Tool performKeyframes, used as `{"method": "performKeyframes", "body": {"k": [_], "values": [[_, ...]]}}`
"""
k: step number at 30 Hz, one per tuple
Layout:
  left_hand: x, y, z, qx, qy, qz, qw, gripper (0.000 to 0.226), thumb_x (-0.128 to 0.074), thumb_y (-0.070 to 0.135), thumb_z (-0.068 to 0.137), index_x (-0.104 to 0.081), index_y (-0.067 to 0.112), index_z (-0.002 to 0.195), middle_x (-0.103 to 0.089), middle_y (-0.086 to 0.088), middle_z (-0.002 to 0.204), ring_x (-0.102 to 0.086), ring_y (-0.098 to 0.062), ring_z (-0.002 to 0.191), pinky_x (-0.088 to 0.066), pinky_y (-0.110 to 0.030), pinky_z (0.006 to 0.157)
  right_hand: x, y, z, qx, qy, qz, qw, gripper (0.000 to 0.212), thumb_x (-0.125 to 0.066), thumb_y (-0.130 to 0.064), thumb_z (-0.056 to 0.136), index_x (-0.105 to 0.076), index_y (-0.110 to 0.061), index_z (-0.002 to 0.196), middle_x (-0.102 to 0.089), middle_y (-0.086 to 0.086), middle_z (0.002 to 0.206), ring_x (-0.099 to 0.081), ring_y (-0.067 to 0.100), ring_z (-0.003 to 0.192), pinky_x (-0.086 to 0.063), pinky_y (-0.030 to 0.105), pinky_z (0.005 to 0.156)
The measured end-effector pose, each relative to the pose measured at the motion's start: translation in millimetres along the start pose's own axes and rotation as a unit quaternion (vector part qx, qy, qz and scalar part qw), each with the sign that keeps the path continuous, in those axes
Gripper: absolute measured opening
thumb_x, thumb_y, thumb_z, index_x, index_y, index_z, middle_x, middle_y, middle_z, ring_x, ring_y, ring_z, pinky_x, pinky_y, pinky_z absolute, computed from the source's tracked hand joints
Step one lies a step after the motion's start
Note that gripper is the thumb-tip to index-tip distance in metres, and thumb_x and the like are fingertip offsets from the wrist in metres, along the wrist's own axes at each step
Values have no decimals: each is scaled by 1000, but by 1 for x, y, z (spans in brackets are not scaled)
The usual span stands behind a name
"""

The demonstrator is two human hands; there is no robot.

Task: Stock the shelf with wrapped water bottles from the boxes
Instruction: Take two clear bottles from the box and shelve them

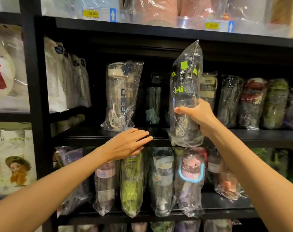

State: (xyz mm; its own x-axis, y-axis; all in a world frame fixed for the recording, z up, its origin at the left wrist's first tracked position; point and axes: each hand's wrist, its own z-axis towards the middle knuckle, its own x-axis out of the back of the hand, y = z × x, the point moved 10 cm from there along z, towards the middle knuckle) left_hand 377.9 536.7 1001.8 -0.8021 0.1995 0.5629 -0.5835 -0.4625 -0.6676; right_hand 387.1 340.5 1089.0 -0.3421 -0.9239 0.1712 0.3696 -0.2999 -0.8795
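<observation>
Fingers of the right hand (198, 115) curl round the wrapped water bottle (186, 97), holding it upright just above the front edge of the middle shelf (159, 133). Straight fingers of the left hand (127, 143) lie flat on that edge, below the beige-capped bottle (120, 96).

right hand (198, 115) gripping wrapped bottle (186, 97), black shelf (242, 137)
</observation>
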Motion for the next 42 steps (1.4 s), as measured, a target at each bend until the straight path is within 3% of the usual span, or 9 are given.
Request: {"method": "performKeyframes", "body": {"k": [4, 6, 8, 11, 16, 22, 29, 36, 42], "values": [[-6, -8, -3, 28, -5, -19, 999, 40, -23, 24, 101, -43, 7, 132, -61, -16, 121, -62, -25, 100, -52, -35, 85, -14, -6, 20, 33, 15, 5, 999, 116, -86, -39, 56, -20, -7, 147, -50, 5, 110, -51, 16, 82, -46, 31, 68], [-8, -8, -4, 31, -2, -16, 999, 38, -28, 21, 100, -41, 7, 132, -61, -15, 117, -63, -25, 95, -53, -34, 80, -21, -7, 27, 47, 31, 1, 998, 104, -84, -30, 67, -21, -8, 146, -48, -1, 109, -46, 16, 97, -41, 30, 81], [-9, -5, -4, 32, 4, -21, 999, 37, -36, 18, 96, -40, 7, 131, -62, -14, 113, -62, -24, 88, -53, -34, 73, -31, -5, 33, 51, 46, 0, 998, 96, -83, -26, 70, -23, -9, 144, -49, -2, 109, -47, 17, 101, -40, 29, 82], [-8, -1, -5, 40, 20, -35, 998, 38, -38, 14, 93, -39, 5, 129, -61, -14, 109, -61, -24, 82, -53, -35, 65, -52, 10, 45, 37, 66, -11, 997, 96, -84, -29, 68, -25, -12, 142, -46, 7, 131, -53, 25, 108, -49, 38, 86], [-8, 1, -11, 44, 39, -24, 998, 42, -38, 16, 91, -41, 5, 132, -60, -14, 115, -61, -23, 93, -54, -33, 72, -76, 26, 63, 26, 86, -11, 996, 98, -84, -27, 70, -21, -11, 144, -36, 11, 146, -40, 29, 130, -37, 37, 103], [-7, 1, -12, 50, 44, -17, 998, 44, -41, 17, 90, -52, 5, 131, -61, -13, 118, -58, -22, 101, -52, -29, 79, -96, 35, 78, 15, 74, -32, 997, 113, -83, -32, 70, -7, -4, 149, -30, 16, 151, -32, 31, 137, -32, 39, 109], [-5, 3, -11, 55, 51, -3, 997, 52, -68, 17, 81, -54, 8, 130, -61, -10, 117, -58, -21, 104, -53, -30, 81, -108, 41, 80, 10, 97, -52, 994, 112, -82, -30, 71, -6, -3, 148, -28, 16, 151, -30, 31, 138, -31, 43, 110], [-4, 3, -12, 54, 49, 6, 997, 48, -59, 21, 85, -53, 10, 131, -61, -9, 121, -59, -21, 108, -53, -29, 86, -108, 40, 79, 3, 93, -96, 991, 124, -79, -57, 62, -5, -6, 148, -18, 14, 153, -20, 32, 140, -22, 48, 114], [-8, 2, -12, 61, 36, 11, 997, 56, -69, 22, 79, -53, 9, 131, -60, -8, 122, -57, -21, 109, -51, -30, 89, -104, 43, 84, 11, 70, -74, 995, 99, -79, -33, 69, -19, -4, 141, -36, 16, 143, -41, 33, 128, -39, 50, 104]]}}
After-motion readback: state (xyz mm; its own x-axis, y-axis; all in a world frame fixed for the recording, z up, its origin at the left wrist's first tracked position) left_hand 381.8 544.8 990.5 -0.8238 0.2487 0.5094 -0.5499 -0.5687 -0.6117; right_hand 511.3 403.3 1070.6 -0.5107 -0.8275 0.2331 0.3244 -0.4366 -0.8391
